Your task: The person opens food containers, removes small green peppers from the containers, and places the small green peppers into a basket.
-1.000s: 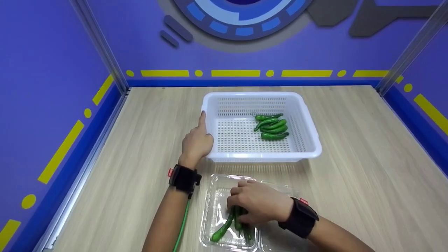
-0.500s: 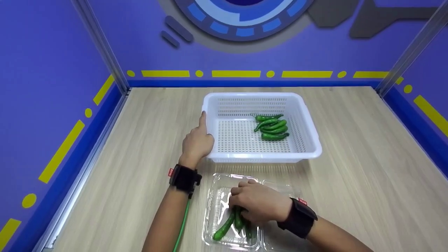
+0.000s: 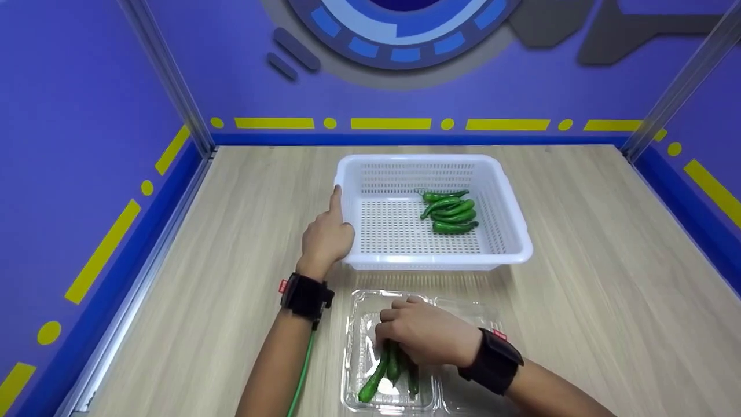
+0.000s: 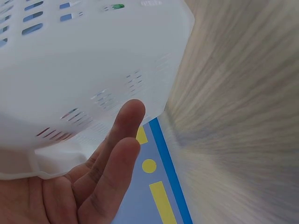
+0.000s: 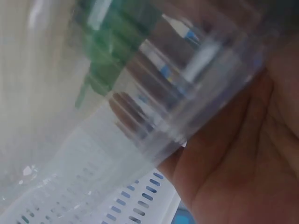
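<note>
A white perforated plastic basket (image 3: 434, 258) stands mid-table, with several green chili peppers (image 3: 454, 211) lying at its right side. My left hand (image 3: 327, 234) holds the basket's left rim, index finger stretched along it and thumb over the top. In the left wrist view, two fingers (image 4: 114, 182) extend below the rim outside the wall. Nearer me, my right hand (image 3: 428, 330) reaches into a clear plastic clamshell box (image 3: 354, 336). Its curled fingers grip green chili peppers (image 3: 373, 379), whose upper ends are hidden under the hand. The right wrist view shows peppers (image 5: 119, 42) blurred through clear plastic.
The box's clear lid (image 3: 463, 394) lies folded out to the right, partly under the right forearm. A green cable (image 3: 304, 365) runs along the left forearm. Blue panels (image 3: 278, 87) wall the wooden table (image 3: 579, 231) at the back and sides.
The clear box and the peppers in it have shifted slightly right. My right thumb has tucked in under the hand, out of sight. The left hand and basket have stayed put.
</note>
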`<state>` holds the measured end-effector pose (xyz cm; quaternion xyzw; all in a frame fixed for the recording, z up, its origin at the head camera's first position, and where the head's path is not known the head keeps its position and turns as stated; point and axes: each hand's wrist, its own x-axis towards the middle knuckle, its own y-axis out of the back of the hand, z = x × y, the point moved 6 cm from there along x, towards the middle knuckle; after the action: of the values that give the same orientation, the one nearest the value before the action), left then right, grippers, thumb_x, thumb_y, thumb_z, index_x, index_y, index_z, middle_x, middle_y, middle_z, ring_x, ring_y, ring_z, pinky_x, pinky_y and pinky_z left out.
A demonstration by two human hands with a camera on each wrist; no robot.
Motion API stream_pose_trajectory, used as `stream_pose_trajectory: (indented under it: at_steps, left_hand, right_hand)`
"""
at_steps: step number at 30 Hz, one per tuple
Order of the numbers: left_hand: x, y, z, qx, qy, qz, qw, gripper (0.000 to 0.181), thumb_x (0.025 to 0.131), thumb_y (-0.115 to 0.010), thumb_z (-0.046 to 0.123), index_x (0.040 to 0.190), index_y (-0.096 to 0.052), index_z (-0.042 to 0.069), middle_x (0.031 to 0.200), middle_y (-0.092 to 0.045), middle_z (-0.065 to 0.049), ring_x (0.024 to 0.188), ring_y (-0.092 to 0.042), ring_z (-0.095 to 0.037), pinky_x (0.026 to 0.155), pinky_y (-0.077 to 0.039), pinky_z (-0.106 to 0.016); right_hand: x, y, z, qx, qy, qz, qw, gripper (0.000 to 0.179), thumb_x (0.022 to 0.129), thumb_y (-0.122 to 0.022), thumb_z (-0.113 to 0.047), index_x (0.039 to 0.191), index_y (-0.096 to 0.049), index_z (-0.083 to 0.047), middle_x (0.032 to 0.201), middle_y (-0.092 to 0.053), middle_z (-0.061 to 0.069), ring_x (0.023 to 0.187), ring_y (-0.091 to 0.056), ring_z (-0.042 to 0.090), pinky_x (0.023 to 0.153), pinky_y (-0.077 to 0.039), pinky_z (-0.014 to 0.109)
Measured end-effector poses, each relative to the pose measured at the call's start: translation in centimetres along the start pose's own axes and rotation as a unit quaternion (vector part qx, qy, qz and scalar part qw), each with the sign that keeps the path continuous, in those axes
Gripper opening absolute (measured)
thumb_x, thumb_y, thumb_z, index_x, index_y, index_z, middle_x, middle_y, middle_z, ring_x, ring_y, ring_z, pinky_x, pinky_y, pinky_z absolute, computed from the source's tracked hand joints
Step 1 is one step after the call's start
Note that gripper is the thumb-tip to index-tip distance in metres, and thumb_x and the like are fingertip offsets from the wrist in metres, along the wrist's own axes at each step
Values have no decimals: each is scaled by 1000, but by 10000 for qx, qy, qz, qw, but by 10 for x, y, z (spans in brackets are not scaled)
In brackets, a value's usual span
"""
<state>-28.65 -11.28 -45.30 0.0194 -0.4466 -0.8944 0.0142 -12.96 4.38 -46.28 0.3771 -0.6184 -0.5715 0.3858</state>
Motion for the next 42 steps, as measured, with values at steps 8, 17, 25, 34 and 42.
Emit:
stream_pose_trajectory:
  at_steps: [8,17,25,34,42]
  left_hand:
    - [0,-1,0,-36,26,-16,10000,82,93,-45,14,166,-9,20,85,-65,-9,66,-60,-25,56,-39,-36]
    - [-1,-1,0,35,-6,22,10000,82,91,-42,13,166,-10,20,87,-66,-12,68,-60,-26,57,-39,-37]
    - [-1,0,0,48,-13,57,10000,81,92,-42,13,166,-11,20,86,-66,-11,67,-60,-26,56,-39,-38]
    - [0,0,-1,19,-38,86,10000,82,91,-42,12,166,-11,21,87,-66,-11,68,-59,-26,57,-39,-38]
    - [-1,1,-1,-36,-55,96,9999,82,92,-44,12,166,-10,21,83,-64,-10,65,-58,-24,55,-38,-37]
  right_hand:
    - [-1,6,0,-65,89,150,9998,28,80,-71,-2,91,-72,-27,89,-63,-11,83,-58,11,76,-49,29]
    - [-3,16,-1,-311,186,328,9988,26,78,-68,-4,87,-69,-28,88,-60,-10,82,-60,12,71,-48,30]
    - [-5,25,-3,-120,318,509,9981,20,81,-74,-9,90,-70,-27,89,-59,-11,83,-60,10,73,-50,29]
    - [-8,37,2,98,296,560,9979,24,81,-70,-3,93,-71,-23,89,-60,-9,82,-60,11,77,-52,29]
    - [-11,46,5,275,222,655,9972,19,85,-67,-5,94,-71,-22,88,-59,-8,80,-58,9,72,-51,26]
